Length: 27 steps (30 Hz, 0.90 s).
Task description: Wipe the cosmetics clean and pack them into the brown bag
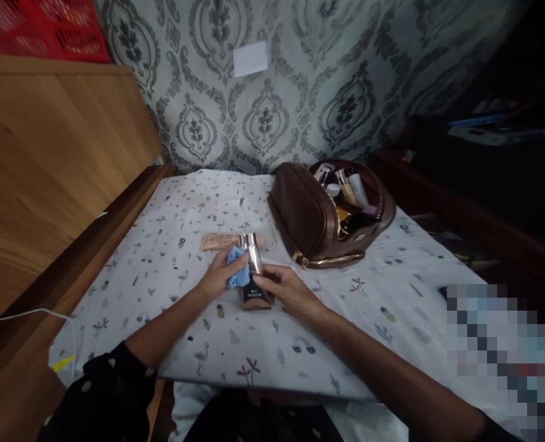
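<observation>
The left hand (218, 272) pinches a blue cloth (237, 275) against a dark, silver-topped tube (255, 296), and the right hand (291, 292) grips its other side between thumb and fingers, though how far these wrap beneath is hard to tell. The tube is over the patterned tablecloth (162, 258), nearer than a flat-lying peach packet (215, 241) and left of an open brown bag (302, 205)

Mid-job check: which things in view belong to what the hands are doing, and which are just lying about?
Belongs to the job:
- blue cloth, in the left hand
- dark container, held by the right hand
- possibly the peach tube and open brown bag, neither held

Just about:
- red basket
- white cable
- white card on the wall
</observation>
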Available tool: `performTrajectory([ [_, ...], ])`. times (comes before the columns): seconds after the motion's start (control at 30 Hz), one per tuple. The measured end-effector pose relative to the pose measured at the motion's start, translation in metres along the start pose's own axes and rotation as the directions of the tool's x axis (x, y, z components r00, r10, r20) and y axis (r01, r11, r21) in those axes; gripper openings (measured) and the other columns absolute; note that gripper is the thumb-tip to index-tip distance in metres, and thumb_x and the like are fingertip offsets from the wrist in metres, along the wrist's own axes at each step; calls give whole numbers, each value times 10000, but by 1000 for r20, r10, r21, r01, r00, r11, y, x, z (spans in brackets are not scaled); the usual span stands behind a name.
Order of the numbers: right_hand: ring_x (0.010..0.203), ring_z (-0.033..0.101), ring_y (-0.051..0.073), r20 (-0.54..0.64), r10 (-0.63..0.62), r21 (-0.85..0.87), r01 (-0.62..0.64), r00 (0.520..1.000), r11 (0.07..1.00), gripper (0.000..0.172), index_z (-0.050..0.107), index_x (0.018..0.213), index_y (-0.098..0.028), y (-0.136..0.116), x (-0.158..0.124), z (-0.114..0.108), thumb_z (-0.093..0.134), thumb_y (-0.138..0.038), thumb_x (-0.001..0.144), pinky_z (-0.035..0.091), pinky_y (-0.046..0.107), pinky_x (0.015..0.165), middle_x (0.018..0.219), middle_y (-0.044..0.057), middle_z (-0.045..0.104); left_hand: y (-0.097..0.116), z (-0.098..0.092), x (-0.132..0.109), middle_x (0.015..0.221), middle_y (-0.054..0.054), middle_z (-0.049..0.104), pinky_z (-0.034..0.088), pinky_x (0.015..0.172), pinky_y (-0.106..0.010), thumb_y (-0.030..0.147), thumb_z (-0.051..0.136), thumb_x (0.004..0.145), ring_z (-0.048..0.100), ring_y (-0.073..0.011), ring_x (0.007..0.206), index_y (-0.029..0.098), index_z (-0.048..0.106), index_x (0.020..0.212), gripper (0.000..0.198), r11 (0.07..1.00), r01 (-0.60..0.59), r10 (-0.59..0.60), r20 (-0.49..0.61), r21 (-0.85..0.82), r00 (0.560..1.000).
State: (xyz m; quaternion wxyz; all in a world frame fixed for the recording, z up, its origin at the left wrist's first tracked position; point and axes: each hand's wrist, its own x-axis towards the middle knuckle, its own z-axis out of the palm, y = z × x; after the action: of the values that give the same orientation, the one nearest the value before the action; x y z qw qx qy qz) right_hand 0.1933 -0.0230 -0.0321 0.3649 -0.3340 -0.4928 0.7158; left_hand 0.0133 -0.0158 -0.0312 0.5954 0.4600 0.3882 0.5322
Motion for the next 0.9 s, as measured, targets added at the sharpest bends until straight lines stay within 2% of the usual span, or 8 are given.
performTrajectory([
  [0.13, 683, 541, 127, -32, -136, -133, 130, 990, 982, 378, 677, 773, -174, -6, 0, -1, 791, -532, 724, 465, 284, 677, 740, -3, 620, 6, -6, 2, 683, -2, 642, 444, 569, -204, 517, 805, 724, 557, -101, 584, 148, 696, 788, 390, 1000, 10, -10, -19, 7, 1000],
  [0.27, 721, 548, 131, -137, -225, -101, 212, 965, 972, 447, 645, 1041, -211, -10, -2, -2, 786, -510, 741, 450, 253, 593, 841, -3, 600, 11, -7, 1, 707, -53, 682, 443, 566, -221, 517, 773, 762, 591, -134, 596, 132, 724, 791, 390, 996, 66, -74, 132, 62, 989],
  [0.33, 664, 515, 112, -139, -253, -100, 241, 957, 965, 503, 627, 1151, -229, -10, -2, -2, 769, -511, 760, 426, 245, 556, 835, -15, 580, 12, -5, -1, 722, -59, 690, 441, 575, -227, 520, 747, 789, 601, -144, 608, 129, 735, 825, 392, 989, 80, -105, 211, 126, 972],
  [0.4, 592, 456, 93, -126, -265, -113, 251, 956, 961, 490, 642, 1167, -232, -11, -2, -4, 753, -509, 778, 389, 245, 528, 790, -27, 560, 13, -3, -3, 710, -53, 685, 442, 592, -234, 529, 718, 813, 605, -152, 618, 130, 735, 832, 400, 979, 69, -118, 260, 189, 958],
  [0.57, 577, 424, 87, -85, -217, -64, 212, 973, 975, 410, 697, 1088, -216, -11, -3, -7, 787, -443, 758, 355, 248, 540, 732, -29, 567, 9, -1, -3, 586, -36, 638, 431, 587, -248, 554, 651, 859, 598, -155, 572, 132, 721, 708, 454, 972, 72, -123, 227, 222, 966],
  [0.7, 618, 464, 94, -48, -206, 26, 207, 977, 978, 420, 705, 1058, -217, -13, -4, -8, 826, -427, 715, 375, 241, 552, 801, -10, 603, 7, 0, -1, 631, -61, 679, 449, 578, -250, 600, 720, 778, 618, -157, 564, 115, 734, 756, 486, 979, 164, -184, 179, 121, 966],
  [0.77, 616, 468, 95, -37, -207, 50, 209, 978, 977, 430, 706, 1048, -222, -15, -4, -9, 837, -439, 700, 382, 239, 551, 793, -11, 602, 9, 2, -1, 676, -87, 701, 487, 597, -276, 647, 727, 741, 644, -180, 577, 107, 736, 835, 548, 962, 270, -272, 255, 45, 928],
  [0.9, 608, 477, 100, -60, -214, 95, 219, 975, 971, 461, 687, 1054, -228, -19, -4, -8, 836, -476, 694, 407, 249, 558, 793, -7, 607, 16, 1, -4, 783, -161, 730, 546, 639, -355, 745, 648, 740, 697, -247, 648, 82, 731, 941, 698, 840, 542, -466, 484, -21, 741],
])
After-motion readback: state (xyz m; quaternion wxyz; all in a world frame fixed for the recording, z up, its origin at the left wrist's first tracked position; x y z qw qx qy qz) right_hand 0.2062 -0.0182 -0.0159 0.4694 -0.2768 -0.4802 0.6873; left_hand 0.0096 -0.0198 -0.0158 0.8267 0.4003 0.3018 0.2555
